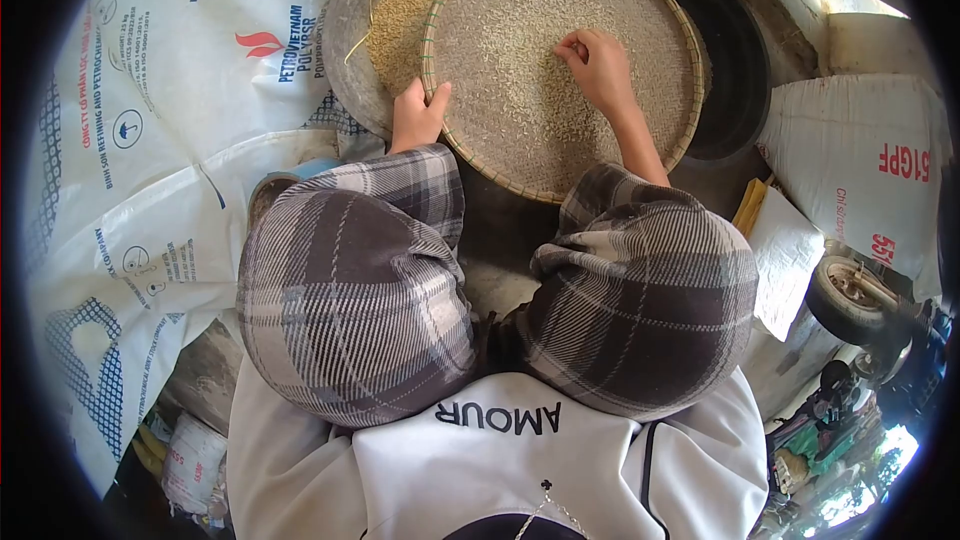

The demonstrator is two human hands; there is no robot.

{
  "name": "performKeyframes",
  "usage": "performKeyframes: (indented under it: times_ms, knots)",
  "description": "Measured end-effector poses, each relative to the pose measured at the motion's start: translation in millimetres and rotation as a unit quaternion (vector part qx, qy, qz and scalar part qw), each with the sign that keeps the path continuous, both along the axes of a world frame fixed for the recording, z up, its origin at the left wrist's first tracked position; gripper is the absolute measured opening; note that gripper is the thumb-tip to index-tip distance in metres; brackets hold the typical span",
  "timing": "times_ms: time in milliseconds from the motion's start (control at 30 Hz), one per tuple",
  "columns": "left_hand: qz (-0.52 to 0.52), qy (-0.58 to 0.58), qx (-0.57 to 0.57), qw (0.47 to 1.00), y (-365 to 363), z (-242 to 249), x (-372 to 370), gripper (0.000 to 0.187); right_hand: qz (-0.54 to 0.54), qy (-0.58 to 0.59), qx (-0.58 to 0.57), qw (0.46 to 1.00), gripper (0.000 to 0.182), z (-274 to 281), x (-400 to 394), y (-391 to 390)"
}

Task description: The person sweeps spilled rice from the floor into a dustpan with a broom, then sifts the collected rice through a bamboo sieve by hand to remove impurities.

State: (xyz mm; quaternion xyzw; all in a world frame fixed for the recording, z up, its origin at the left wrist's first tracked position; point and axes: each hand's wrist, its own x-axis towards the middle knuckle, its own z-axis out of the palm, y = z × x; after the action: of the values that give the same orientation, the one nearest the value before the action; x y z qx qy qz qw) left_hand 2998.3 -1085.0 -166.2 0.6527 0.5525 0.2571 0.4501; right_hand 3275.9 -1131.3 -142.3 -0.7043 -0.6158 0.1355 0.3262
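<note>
A round woven bamboo winnowing tray (480,145) is in front of me, with pale grain (535,65) spread over its weave. My left hand (416,118) grips the tray's left rim, thumb on the edge and some fingers hidden. Above the grain, right of the tray's middle, my right hand (597,68) is closed, its thumb and fingertips pinched together. Whatever lies between those fingertips is too small to make out. Beneath the tray's left side, a wide basin (350,70) holds yellower, unhusked-looking grain (400,25).
A black tub (740,60) stands partly under the tray's right side. White printed sacks (180,80) cover the left, and another white sack (850,140) lies at right. A small wheel (850,295) is near the lower right. My knees in plaid cloth (350,290) are close below the tray.
</note>
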Motion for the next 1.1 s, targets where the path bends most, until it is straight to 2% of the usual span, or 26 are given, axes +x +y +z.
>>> performKeyframes:
  times_ms: [33,100,133,167,200,233,267,333,367,400,467,500,533,567,600,667,767,1100]
  knots:
    - [0.001,-0.002,-0.011,1.0,0,2,0,0.031,0.0,-0.001,0.0,1.0,0.014,3,0,-1]
    - [0.007,-0.004,-0.021,1.0,0,1,0,0.031,-0.071,0.137,-0.062,0.986,0.013,9,-2,-7]
    - [0.005,-0.003,-0.013,1.0,0,-1,0,0.032,-0.066,0.136,-0.062,0.987,0.013,11,-3,-9]
    - [0.003,-0.002,-0.005,1.0,0,-3,-1,0.032,-0.089,0.29,-0.034,0.952,0.012,13,-1,-12]
    - [0.007,-0.001,-0.005,1.0,0,-5,-2,0.032,-0.11,0.437,-0.007,0.893,0.011,13,3,-16]
    - [0.009,-0.008,0.005,1.0,-1,-6,-2,0.033,-0.063,0.58,-0.003,0.812,0.012,19,6,-18]
    - [0.011,-0.016,0.015,1.0,-1,-6,-1,0.034,-0.062,0.581,-0.004,0.812,0.012,22,4,-19]
    - [0.008,-0.008,0.01,1.0,1,-10,-3,0.035,-0.09,0.804,0.044,0.586,0.012,36,0,-22]
    - [0.004,-0.001,0.005,1.0,2,-11,-3,0.035,-0.114,0.847,0.055,0.517,0.012,43,-2,-21]
    - [0.004,-0.002,0.006,1.0,2,-13,-3,0.035,-0.114,0.846,0.056,0.518,0.012,35,5,-21]
    - [0.003,0.006,-0.01,1.0,1,-4,-2,0.036,-0.009,0.819,0.004,0.574,0.014,17,18,-19]
    - [0.005,0.006,-0.009,1.0,1,-2,-1,0.036,-0.007,0.819,0.003,0.574,0.014,14,19,-17]
    - [0.006,-0.001,0.001,1.0,1,0,0,0.035,-0.079,0.625,-0.06,0.774,0.018,19,14,-14]
    - [0.007,-0.008,0.011,1.0,0,1,0,0.035,-0.143,0.378,-0.117,0.907,0.022,21,10,-12]
    - [0.008,-0.007,0.011,1.0,0,2,1,0.035,-0.141,0.378,-0.118,0.907,0.022,19,7,-10]
    - [0.009,-0.011,0.004,1.0,-1,4,1,0.035,-0.175,0.16,-0.115,0.965,0.025,14,2,-6]
    - [0.002,0.012,0.002,1.0,1,-3,-2,0.035,-0.167,0.093,-0.132,0.973,0.025,12,-5,-5]
    - [0.006,0.005,-0.018,1.0,0,4,0,0.032,-0.164,0.061,-0.151,0.973,0.023,15,-11,-3]
